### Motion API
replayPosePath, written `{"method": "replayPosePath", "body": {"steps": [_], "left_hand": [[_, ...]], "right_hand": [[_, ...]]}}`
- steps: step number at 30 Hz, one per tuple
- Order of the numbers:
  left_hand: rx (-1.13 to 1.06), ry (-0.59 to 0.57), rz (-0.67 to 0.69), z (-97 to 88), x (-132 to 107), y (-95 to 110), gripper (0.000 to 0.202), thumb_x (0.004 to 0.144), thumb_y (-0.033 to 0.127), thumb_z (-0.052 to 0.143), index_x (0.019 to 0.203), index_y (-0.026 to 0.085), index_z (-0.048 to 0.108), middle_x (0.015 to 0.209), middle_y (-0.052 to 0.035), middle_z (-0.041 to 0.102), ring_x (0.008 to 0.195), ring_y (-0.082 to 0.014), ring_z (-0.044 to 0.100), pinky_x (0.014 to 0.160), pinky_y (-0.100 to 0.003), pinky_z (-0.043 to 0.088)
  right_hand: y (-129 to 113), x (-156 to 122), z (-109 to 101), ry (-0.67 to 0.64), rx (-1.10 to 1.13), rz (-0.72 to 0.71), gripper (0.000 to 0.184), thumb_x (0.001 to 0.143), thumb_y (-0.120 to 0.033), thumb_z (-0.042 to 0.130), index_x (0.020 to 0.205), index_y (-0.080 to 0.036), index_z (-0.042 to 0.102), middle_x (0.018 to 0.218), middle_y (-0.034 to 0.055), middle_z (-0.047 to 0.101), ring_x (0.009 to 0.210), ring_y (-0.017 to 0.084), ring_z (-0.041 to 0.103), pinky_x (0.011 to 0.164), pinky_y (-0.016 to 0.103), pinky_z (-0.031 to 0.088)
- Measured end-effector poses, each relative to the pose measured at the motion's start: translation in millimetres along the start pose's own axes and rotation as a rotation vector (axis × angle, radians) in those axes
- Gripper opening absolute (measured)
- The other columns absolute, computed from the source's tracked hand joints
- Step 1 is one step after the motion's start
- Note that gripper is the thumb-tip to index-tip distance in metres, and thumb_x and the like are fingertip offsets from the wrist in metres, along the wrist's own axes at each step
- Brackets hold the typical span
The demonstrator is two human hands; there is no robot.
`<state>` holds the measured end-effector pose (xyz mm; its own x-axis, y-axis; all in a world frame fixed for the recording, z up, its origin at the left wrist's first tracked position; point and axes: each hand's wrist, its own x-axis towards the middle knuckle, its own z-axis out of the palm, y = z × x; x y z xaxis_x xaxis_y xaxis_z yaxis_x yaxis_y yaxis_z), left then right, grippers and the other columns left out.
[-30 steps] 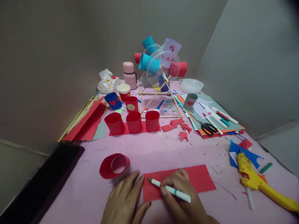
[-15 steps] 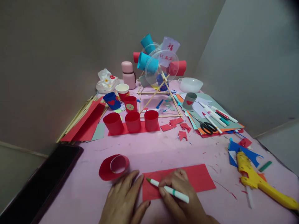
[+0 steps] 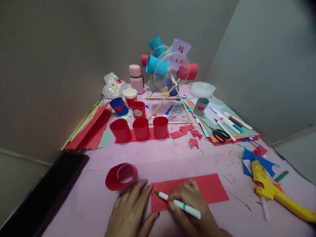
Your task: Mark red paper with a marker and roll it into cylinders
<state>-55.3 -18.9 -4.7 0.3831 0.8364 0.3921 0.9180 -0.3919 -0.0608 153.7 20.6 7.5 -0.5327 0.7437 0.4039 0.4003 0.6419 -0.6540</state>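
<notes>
My right hand (image 3: 191, 205) is closed on a white marker with a green tip (image 3: 176, 204), its tip touching the left end of a red paper strip (image 3: 209, 189) lying flat on the pink table (image 3: 160, 158). My left hand (image 3: 132, 210) rests flat with fingers stretched out, beside the strip's left edge. A curled red paper ring (image 3: 120, 176) lies just beyond my left hand.
Three red cups (image 3: 140, 128) stand on red paper mid-table, a stick-and-cup wheel model (image 3: 168, 70) behind them. Scissors (image 3: 219, 135) and markers (image 3: 229, 123) lie on coloured sheets at right. A yellow glue gun (image 3: 274, 192) lies near right. A black tablet (image 3: 41, 194) sits at left.
The marker tip has slid slightly left along the strip's edge. My left hand stays in place.
</notes>
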Motion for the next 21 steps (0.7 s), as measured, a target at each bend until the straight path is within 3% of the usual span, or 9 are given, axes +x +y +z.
{"method": "replayPosePath", "body": {"steps": [7, 13, 17, 21], "left_hand": [[-0.016, -0.011, -0.027, -2.7, -0.1, -0.7, 0.049, 0.084, 0.05, 0.056, 0.121, 0.018, 0.056, 0.116, -0.01, 0.069, 0.098, -0.0259, 0.068, 0.073, -0.037, 0.058], [-0.039, -0.028, -0.045, -2.8, -0.1, -1.9, 0.051, 0.083, 0.053, 0.057, 0.122, 0.021, 0.056, 0.117, -0.0088, 0.069, 0.1, -0.0259, 0.067, 0.075, -0.037, 0.057], [-0.04, -0.016, -0.045, -3.0, 0.0, -3.2, 0.051, 0.082, 0.053, 0.058, 0.122, 0.022, 0.055, 0.117, -0.0083, 0.069, 0.099, -0.0259, 0.068, 0.074, -0.036, 0.057], [0.002, -0.016, -0.009, -2.4, -0.7, -5.1, 0.051, 0.082, 0.052, 0.058, 0.122, 0.021, 0.055, 0.117, -0.0085, 0.069, 0.101, -0.0267, 0.067, 0.076, -0.037, 0.057]], "right_hand": [[-1.6, -2.5, 0.6, -0.003, -0.036, -0.022, 0.013, 0.085, -0.011, 0.047, 0.08, -0.023, 0.05, 0.066, -0.0068, 0.061, 0.061, 0.012, 0.054, 0.076, 0.034, 0.027], [-4.5, -5.6, 6.2, 0.119, -0.015, 0.019, 0.014, 0.083, -0.019, 0.044, 0.071, -0.024, 0.048, 0.056, -0.0068, 0.055, 0.054, 0.013, 0.051, 0.073, 0.036, 0.029], [-4.5, -9.7, -11.3, 0.137, 0.042, 0.07, 0.013, 0.085, -0.015, 0.046, 0.075, -0.024, 0.048, 0.062, -0.0063, 0.055, 0.057, 0.013, 0.053, 0.073, 0.036, 0.033], [9.9, -21.0, -42.5, 0.271, -0.057, 0.094, 0.02, 0.087, -0.01, 0.05, 0.099, -0.025, 0.055, 0.086, -0.0004, 0.065, 0.078, 0.017, 0.06, 0.077, 0.034, 0.039]]}}
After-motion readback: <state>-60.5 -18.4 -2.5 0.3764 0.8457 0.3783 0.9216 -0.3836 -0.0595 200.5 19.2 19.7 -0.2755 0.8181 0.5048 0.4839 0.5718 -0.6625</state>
